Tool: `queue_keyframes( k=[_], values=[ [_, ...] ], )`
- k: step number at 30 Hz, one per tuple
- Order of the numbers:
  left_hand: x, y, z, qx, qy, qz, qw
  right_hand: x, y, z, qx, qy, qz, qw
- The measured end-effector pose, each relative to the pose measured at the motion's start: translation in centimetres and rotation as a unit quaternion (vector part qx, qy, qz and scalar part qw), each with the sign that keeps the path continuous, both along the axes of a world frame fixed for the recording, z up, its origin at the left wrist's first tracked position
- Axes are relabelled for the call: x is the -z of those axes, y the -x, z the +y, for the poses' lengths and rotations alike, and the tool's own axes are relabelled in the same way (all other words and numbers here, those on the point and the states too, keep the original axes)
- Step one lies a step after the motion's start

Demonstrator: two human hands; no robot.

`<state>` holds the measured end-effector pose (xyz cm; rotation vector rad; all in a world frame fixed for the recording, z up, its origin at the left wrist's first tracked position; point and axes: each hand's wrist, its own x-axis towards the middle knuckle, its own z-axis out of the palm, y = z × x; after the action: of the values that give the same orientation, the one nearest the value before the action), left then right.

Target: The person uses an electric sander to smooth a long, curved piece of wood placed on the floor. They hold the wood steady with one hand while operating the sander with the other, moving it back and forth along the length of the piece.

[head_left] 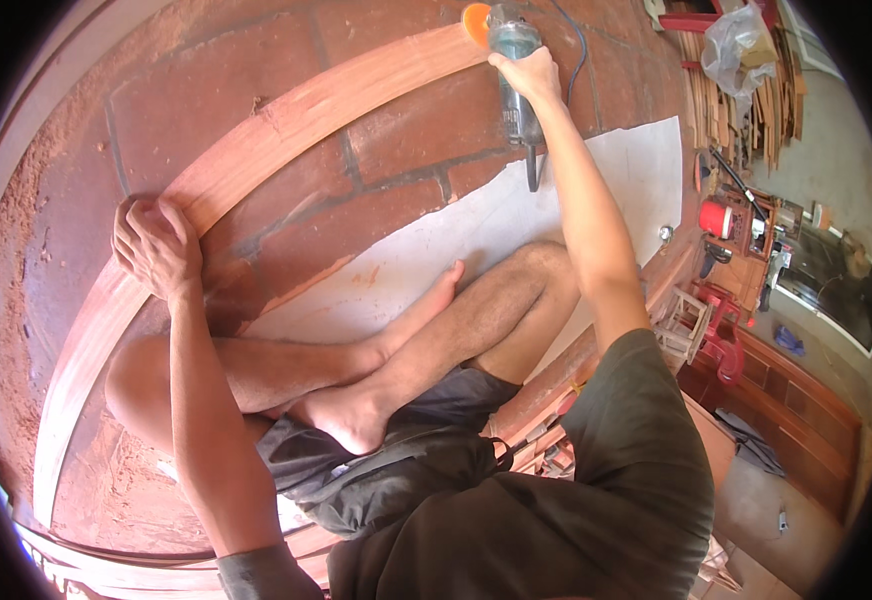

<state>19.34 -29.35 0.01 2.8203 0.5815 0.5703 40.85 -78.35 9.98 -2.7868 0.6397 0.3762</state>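
A long wooden board (301, 118), bent into an arc by the fisheye, lies across the tiled floor in front of me. My left hand (159, 247) is closed over the board left of its middle, fingers curled round its far edge. At the board's far right end, my right hand (533, 76) grips the body of a blue-green angle grinder (518, 110). The grinder's orange disc (476, 24) is at the board's end; whether it touches the wood or spins I cannot tell. A blue cord (582, 50) runs beside the grinder.
My crossed bare legs (456, 335) rest on a white sheet (624, 170) close to the board. Reddish sawdust (16, 250) covers the floor at left. Stacked wood strips (786, 100), a plastic bag (739, 50), a red container (716, 219) and a red clamp-like tool (724, 345) lie at right.
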Motion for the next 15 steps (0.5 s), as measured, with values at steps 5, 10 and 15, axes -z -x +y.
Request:
queue_keyframes(
  k=[5,10,15],
  values=[
    [-0.2,-0.2,-0.4,-0.004,-0.005,-0.005,1.000,0.6,3.0,4.5,-0.035,0.035,-0.056,0.997],
    [-0.3,-0.2,-0.2,0.002,0.010,0.014,1.000,-1.2,5.1,7.2,-0.058,0.022,-0.001,0.998],
    [0.5,0.0,0.1,-0.006,-0.002,0.009,1.000,-0.2,3.9,3.5,-0.053,0.037,-0.014,0.998]
  ],
)
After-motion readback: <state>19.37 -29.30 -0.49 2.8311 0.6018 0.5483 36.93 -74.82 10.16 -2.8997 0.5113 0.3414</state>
